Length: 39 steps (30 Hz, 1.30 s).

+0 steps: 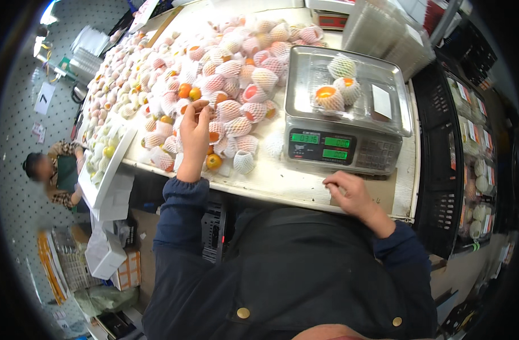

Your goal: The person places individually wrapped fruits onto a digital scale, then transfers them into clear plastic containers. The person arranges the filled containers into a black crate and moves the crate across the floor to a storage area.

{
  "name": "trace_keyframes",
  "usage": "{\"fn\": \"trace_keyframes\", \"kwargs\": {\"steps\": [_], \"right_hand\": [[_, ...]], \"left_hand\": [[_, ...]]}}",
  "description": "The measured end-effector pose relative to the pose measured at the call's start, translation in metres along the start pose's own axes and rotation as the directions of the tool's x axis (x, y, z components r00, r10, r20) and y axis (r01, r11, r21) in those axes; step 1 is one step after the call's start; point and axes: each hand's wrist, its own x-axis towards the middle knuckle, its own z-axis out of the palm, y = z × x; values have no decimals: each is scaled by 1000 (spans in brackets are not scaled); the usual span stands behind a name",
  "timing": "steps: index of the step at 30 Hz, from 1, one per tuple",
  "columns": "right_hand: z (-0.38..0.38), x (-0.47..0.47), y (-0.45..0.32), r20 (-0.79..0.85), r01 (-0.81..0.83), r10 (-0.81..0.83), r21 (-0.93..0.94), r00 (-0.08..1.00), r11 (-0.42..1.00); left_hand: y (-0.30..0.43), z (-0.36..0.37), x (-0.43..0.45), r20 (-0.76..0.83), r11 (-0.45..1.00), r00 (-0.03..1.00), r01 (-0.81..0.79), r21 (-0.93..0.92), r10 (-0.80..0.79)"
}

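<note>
My left hand (pixel 194 134) is over a pile of round orange fruits in foam net sleeves (pixel 229 85). Its thumb and fingers are a little apart, with no fruit visible between them. Just beyond the fingertips lie bare orange fruits (pixel 185 90). Near the table's front edge, my right hand (pixel 352 193) has loosely curled fingers and nothing visible in it. In front of it stands a digital scale (pixel 344 146) with lit green displays. On its steel pan rests a clear plastic tray (pixel 365 111) with three sleeved fruits (pixel 329 97) and a white label (pixel 381 101).
Stacked clear plastic trays (pixel 382 29) stand behind the scale. At right, a black crate (pixel 437 170) holds packed fruit trays (pixel 471 136). A white foam box (pixel 110 170) with sleeved fruits is at the table's left end, near another person (pixel 57 170). Cardboard (pixel 378 185) lies before the scale.
</note>
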Motion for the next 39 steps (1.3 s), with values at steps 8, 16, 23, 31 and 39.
{"fn": "trace_keyframes", "kwargs": {"steps": [8,16,23,31,39], "right_hand": [[70,-18,40,127,-44,42,9,991,999],[74,-19,45,126,-17,21,-31,992,999],[76,-23,51,87,-1,5,-44,996,999],[78,-25,56,96,4,1,-44,995,999],[78,-28,60,61,14,-11,-37,998,999]], "left_hand": [[-24,45,29,192,924,968,-215,317,159],[-39,138,75,369,586,879,-477,655,302],[-37,157,96,324,546,921,-389,742,215],[57,204,71,228,883,880,-334,-329,417],[54,209,54,381,778,758,-613,137,530]]}}
